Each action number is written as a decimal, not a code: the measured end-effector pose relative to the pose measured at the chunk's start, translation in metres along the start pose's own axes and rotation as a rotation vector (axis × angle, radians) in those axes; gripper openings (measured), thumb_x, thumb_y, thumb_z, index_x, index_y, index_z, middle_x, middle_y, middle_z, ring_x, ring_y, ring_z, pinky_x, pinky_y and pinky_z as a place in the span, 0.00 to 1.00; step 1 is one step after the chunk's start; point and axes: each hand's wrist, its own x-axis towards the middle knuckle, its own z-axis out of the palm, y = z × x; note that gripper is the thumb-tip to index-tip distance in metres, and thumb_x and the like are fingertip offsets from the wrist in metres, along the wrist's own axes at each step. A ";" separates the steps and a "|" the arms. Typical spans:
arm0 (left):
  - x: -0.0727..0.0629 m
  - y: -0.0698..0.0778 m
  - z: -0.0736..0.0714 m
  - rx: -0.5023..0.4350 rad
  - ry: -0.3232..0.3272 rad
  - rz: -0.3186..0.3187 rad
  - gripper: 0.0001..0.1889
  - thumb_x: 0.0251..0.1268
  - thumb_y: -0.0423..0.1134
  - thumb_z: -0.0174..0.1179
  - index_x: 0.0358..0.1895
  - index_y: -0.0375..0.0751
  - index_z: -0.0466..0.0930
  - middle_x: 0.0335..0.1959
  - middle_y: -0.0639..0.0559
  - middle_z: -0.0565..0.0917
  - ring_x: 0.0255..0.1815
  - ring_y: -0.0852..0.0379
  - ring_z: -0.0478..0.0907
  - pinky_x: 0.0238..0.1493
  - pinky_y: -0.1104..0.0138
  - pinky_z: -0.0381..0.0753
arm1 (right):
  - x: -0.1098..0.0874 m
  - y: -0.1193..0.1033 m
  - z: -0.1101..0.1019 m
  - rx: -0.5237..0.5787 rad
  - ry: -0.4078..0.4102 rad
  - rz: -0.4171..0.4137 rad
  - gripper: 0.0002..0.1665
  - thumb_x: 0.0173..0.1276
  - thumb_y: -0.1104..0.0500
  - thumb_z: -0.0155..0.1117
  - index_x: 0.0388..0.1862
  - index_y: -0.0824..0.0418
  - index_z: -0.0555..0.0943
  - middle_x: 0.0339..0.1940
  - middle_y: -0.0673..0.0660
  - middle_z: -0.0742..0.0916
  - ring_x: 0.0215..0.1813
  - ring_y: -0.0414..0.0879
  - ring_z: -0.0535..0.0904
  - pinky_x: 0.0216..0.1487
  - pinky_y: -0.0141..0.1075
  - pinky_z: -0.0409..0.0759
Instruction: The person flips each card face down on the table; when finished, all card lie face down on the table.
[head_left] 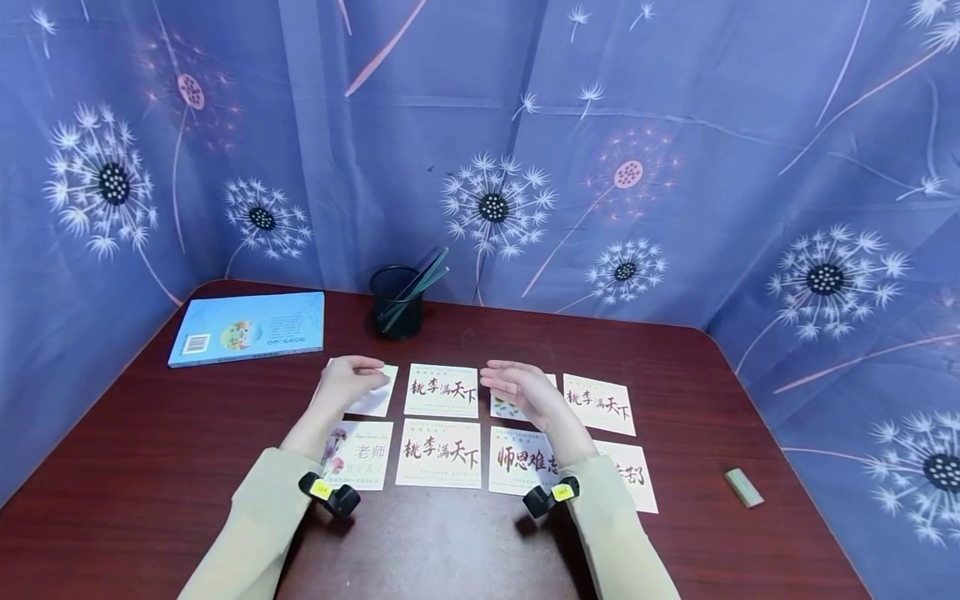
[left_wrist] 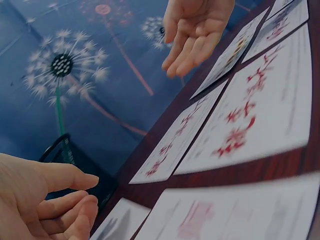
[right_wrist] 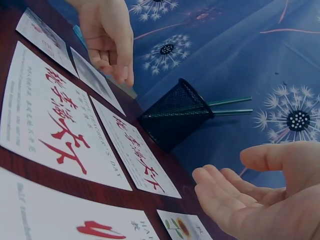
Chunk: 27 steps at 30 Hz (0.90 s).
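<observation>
My left hand hovers over the back-left card, fingers loosely bent and holding nothing. Above a sunflower card is my right hand, palm turned inward, fingers relaxed and nothing in them. White greeting cards lie flat in two rows. Between the hands sits a back-row card with red lettering, with a similar card in front of it. A card with purple and pink flowers lies by the left wrist. The right forearm partly covers a front-row card and the front-right card.
A blue book lies at the back left. Beside it stands a black mesh pen holder with several green pencils or pens. A small pale green block, possibly an eraser, is at the right. A blue dandelion-print curtain surrounds the table.
</observation>
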 end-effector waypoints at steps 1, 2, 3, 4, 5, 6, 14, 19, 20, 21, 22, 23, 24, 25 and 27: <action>0.000 0.001 0.004 -0.012 -0.013 0.002 0.20 0.58 0.36 0.66 0.53 0.30 0.81 0.47 0.37 0.86 0.39 0.57 0.82 0.35 0.74 0.76 | 0.000 0.001 -0.001 -0.005 -0.005 0.003 0.29 0.75 0.64 0.45 0.71 0.77 0.60 0.69 0.74 0.71 0.57 0.44 0.82 0.72 0.46 0.68; 0.001 0.003 0.008 -0.018 -0.020 0.000 0.20 0.58 0.36 0.66 0.53 0.30 0.81 0.48 0.36 0.86 0.41 0.55 0.82 0.36 0.74 0.76 | 0.000 0.001 -0.002 -0.009 -0.008 0.004 0.29 0.75 0.64 0.45 0.71 0.77 0.60 0.69 0.74 0.70 0.58 0.45 0.82 0.72 0.46 0.68; 0.001 0.005 0.011 -0.027 -0.031 -0.003 0.20 0.58 0.35 0.66 0.53 0.30 0.81 0.49 0.36 0.85 0.44 0.53 0.82 0.37 0.73 0.77 | 0.000 0.002 -0.003 -0.012 -0.010 0.005 0.29 0.75 0.64 0.45 0.71 0.77 0.60 0.69 0.74 0.70 0.58 0.46 0.82 0.72 0.46 0.68; 0.001 0.006 0.014 -0.041 -0.041 -0.006 0.20 0.59 0.35 0.66 0.54 0.29 0.80 0.50 0.36 0.85 0.46 0.51 0.82 0.39 0.72 0.79 | 0.000 0.003 -0.004 -0.011 -0.010 0.009 0.29 0.75 0.64 0.45 0.71 0.77 0.60 0.70 0.74 0.70 0.59 0.48 0.81 0.71 0.45 0.69; 0.002 0.008 0.017 -0.046 -0.047 -0.007 0.20 0.59 0.35 0.66 0.55 0.29 0.80 0.51 0.36 0.85 0.49 0.49 0.82 0.42 0.70 0.81 | 0.000 0.004 -0.005 -0.013 -0.015 0.008 0.29 0.76 0.64 0.45 0.71 0.77 0.60 0.70 0.75 0.70 0.61 0.49 0.81 0.71 0.45 0.69; 0.002 0.010 0.020 -0.054 -0.050 -0.014 0.20 0.60 0.34 0.66 0.55 0.30 0.80 0.51 0.36 0.85 0.51 0.47 0.82 0.45 0.67 0.82 | 0.000 0.004 -0.006 -0.017 -0.018 0.008 0.29 0.76 0.64 0.45 0.71 0.77 0.59 0.70 0.75 0.70 0.62 0.50 0.80 0.70 0.44 0.70; -0.003 0.019 0.032 -0.080 -0.110 -0.015 0.24 0.61 0.35 0.65 0.59 0.28 0.76 0.57 0.34 0.81 0.61 0.43 0.78 0.62 0.55 0.77 | -0.002 0.005 -0.006 -0.043 -0.019 0.024 0.28 0.75 0.65 0.45 0.70 0.77 0.61 0.68 0.75 0.72 0.60 0.49 0.81 0.68 0.45 0.73; -0.005 0.021 0.027 -0.066 -0.106 0.006 0.24 0.61 0.33 0.65 0.60 0.28 0.75 0.58 0.33 0.80 0.63 0.40 0.76 0.65 0.52 0.74 | -0.003 0.006 -0.005 -0.049 -0.033 0.035 0.29 0.75 0.64 0.45 0.70 0.78 0.60 0.68 0.75 0.71 0.60 0.49 0.81 0.69 0.46 0.71; -0.005 0.021 0.026 -0.071 -0.103 -0.002 0.24 0.60 0.33 0.65 0.60 0.28 0.75 0.58 0.33 0.80 0.63 0.40 0.75 0.65 0.52 0.74 | -0.003 0.006 -0.004 -0.048 -0.035 0.039 0.29 0.75 0.64 0.45 0.71 0.78 0.60 0.68 0.75 0.71 0.60 0.49 0.81 0.69 0.46 0.71; -0.005 0.021 0.025 -0.070 -0.107 -0.006 0.25 0.60 0.33 0.65 0.60 0.28 0.75 0.58 0.33 0.80 0.63 0.40 0.75 0.66 0.52 0.73 | -0.003 0.006 -0.004 -0.043 -0.035 0.041 0.29 0.76 0.64 0.45 0.71 0.78 0.60 0.69 0.75 0.71 0.60 0.49 0.81 0.69 0.46 0.71; -0.005 0.021 0.025 -0.068 -0.113 -0.014 0.25 0.60 0.33 0.65 0.60 0.28 0.75 0.58 0.33 0.80 0.63 0.40 0.75 0.66 0.52 0.73 | -0.003 0.006 -0.004 -0.039 -0.031 0.047 0.29 0.75 0.64 0.45 0.71 0.78 0.60 0.69 0.75 0.71 0.60 0.49 0.81 0.69 0.46 0.71; -0.005 0.021 0.025 -0.065 -0.121 -0.021 0.26 0.60 0.34 0.65 0.61 0.28 0.75 0.59 0.33 0.80 0.63 0.40 0.75 0.66 0.52 0.73 | -0.003 0.007 -0.004 -0.036 -0.027 0.050 0.29 0.75 0.64 0.45 0.70 0.78 0.60 0.68 0.76 0.71 0.60 0.49 0.81 0.69 0.45 0.72; -0.005 0.021 0.025 -0.064 -0.125 -0.031 0.26 0.59 0.34 0.66 0.61 0.28 0.75 0.59 0.33 0.80 0.63 0.41 0.75 0.66 0.52 0.74 | -0.003 0.007 -0.003 -0.038 -0.022 0.049 0.29 0.75 0.64 0.45 0.70 0.79 0.61 0.68 0.76 0.71 0.60 0.50 0.81 0.68 0.45 0.73; -0.004 0.020 0.026 -0.064 -0.128 -0.040 0.26 0.59 0.34 0.66 0.61 0.29 0.75 0.59 0.34 0.80 0.63 0.41 0.75 0.65 0.53 0.74 | -0.003 0.008 -0.003 -0.040 -0.018 0.051 0.29 0.75 0.64 0.46 0.69 0.79 0.61 0.67 0.76 0.72 0.60 0.51 0.81 0.67 0.45 0.74; -0.004 0.020 0.028 -0.060 -0.135 -0.049 0.26 0.59 0.34 0.67 0.61 0.29 0.74 0.58 0.34 0.80 0.62 0.42 0.76 0.64 0.54 0.75 | -0.003 0.009 -0.003 -0.050 -0.013 0.055 0.28 0.74 0.64 0.46 0.68 0.80 0.62 0.66 0.77 0.73 0.62 0.54 0.80 0.66 0.44 0.75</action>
